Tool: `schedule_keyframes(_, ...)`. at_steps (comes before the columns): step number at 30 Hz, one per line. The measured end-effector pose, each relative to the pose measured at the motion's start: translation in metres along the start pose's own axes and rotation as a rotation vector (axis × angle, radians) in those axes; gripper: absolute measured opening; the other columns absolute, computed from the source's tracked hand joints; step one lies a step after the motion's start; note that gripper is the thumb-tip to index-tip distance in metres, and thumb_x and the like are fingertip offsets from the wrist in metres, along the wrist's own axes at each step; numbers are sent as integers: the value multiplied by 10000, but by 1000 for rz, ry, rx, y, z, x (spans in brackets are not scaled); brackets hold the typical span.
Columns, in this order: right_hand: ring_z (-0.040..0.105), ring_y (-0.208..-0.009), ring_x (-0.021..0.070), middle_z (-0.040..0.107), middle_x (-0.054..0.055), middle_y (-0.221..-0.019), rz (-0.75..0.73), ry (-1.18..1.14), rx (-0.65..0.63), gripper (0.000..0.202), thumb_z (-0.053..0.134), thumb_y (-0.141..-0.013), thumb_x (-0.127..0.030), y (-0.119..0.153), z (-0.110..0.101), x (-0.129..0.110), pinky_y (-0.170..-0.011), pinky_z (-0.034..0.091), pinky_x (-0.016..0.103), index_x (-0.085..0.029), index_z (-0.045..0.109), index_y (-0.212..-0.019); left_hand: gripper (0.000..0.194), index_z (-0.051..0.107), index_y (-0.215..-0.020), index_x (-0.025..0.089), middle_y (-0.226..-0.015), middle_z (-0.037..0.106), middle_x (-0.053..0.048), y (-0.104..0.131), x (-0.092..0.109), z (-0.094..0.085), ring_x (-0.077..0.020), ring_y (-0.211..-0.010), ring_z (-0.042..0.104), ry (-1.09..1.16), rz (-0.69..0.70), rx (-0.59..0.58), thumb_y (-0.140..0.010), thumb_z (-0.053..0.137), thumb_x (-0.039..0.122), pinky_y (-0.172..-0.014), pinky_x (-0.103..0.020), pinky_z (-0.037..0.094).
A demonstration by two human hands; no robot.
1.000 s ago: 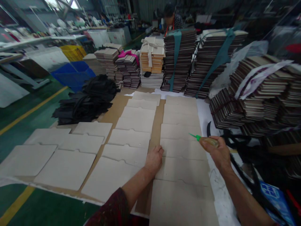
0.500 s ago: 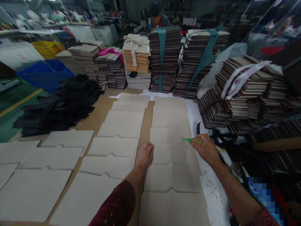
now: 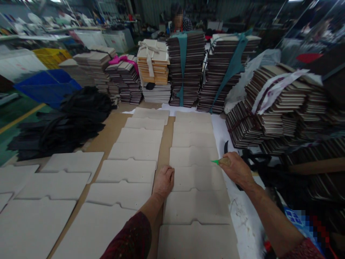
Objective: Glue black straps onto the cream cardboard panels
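Observation:
My left hand point(image 3: 164, 180) rests at the left edge of the middle column of grey-beige boards point(image 3: 198, 205), its fingers curled together. Whether those fingers pinch a board's edge is hidden. At the column's right edge, my right hand point(image 3: 237, 169) is closed around a small tool point(image 3: 224, 162) with a tan handle and a pointed green tip. The tip points left, over or on a board; contact cannot be made out. The boards overlap like shingles, each with a small raised tab on its far edge. Another overlapping column of boards point(image 3: 125, 171) lies left of my left hand.
Tied stacks of dark-edged boards point(image 3: 185, 68) line the back, with more piled at the right point(image 3: 280, 97). Black cloth point(image 3: 61, 122) is heaped at the left beside a blue crate point(image 3: 48, 86). A black curved item point(image 3: 226, 147) lies near my right hand. A person point(image 3: 179, 21) is behind the stacks.
The view has shifted slightly, moving the scene left and a little down. My right hand and the green tip have drawn slightly right across the boards. My left hand stays at the column's edge.

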State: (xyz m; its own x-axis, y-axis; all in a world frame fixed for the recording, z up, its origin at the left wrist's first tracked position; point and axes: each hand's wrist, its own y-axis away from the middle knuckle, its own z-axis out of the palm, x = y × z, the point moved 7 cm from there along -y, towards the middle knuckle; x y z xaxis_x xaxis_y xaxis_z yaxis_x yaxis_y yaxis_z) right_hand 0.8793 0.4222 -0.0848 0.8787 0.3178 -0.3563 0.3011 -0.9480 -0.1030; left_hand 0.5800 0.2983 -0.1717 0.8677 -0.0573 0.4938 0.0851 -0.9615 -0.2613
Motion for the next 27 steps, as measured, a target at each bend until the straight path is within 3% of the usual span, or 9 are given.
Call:
schedule_keyframes(10,597,-880,210,589,46,-985,-1,-80,24,203,600,-799,-367,1,11,-7,-778,478,341,-232,585,-949,177,669,-979,181,-996,639,-84,0,1,0,-211,-948,581,-8,50,36,-940,497,172,-903,-365,521)
schedule_keyframes(18,594,-913,249,602,84,-1032,108,-177,199,320,625,-785,-453,-2,-1,-7,-815,491,400,-226,596,-1008,160,661,-972,182,-1025,645,-96,2,3,0,-229,-967,589,-26,54,47,-924,513,145,-898,-393,538)
schedule_keyframes(23,600,-876,216,606,55,-991,18,-372,94,323,671,-761,-423,-2,16,-54,-804,485,364,-220,590,-999,162,649,-981,190,-1216,654,-104,4,6,0,-234,-1068,594,-60,58,21,-921,513,124,-976,-429,509)
schedule_keyframes(27,590,-910,209,586,40,-992,-107,-351,-9,209,628,-789,-331,-3,37,-98,-832,471,350,-229,574,-963,165,643,-989,193,-1245,664,-99,4,4,2,-231,-1061,603,-74,58,5,-930,504,127,-967,-434,508)
